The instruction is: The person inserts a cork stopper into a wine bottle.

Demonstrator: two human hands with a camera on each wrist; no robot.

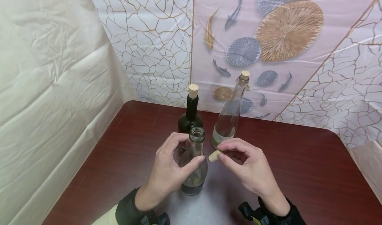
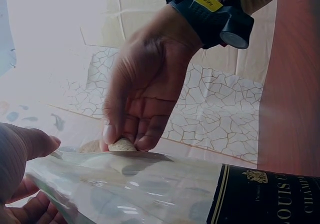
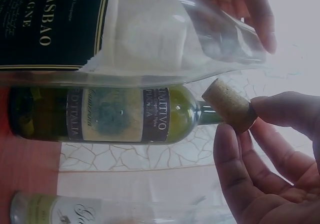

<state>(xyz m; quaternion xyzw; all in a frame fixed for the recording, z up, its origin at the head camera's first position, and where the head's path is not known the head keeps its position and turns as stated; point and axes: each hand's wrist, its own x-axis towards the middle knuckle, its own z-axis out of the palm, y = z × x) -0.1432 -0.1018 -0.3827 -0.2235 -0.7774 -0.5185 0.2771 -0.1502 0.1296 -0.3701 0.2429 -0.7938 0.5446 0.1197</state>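
A clear glass champagne bottle (image 1: 194,177) with a black label stands upright, its mouth uncorked. My left hand (image 1: 170,163) holds it around the neck, thumb on the near side and fingers behind. In my right hand (image 1: 249,162), thumb and fingertips pinch a cork (image 3: 230,105), tilted beside the bottle's neck and below the level of its mouth. The left wrist view shows the champagne bottle's black label (image 2: 267,196) and the right hand beyond the glass. Part of the left hand's fingers is hidden behind the bottle.
Behind the champagne bottle stands a dark green wine bottle (image 1: 191,117) with a cork in its top. A slim clear bottle (image 1: 228,118), also corked, stands back right. The reddish-brown table (image 1: 298,158) ends at a patterned cloth (image 1: 155,52).
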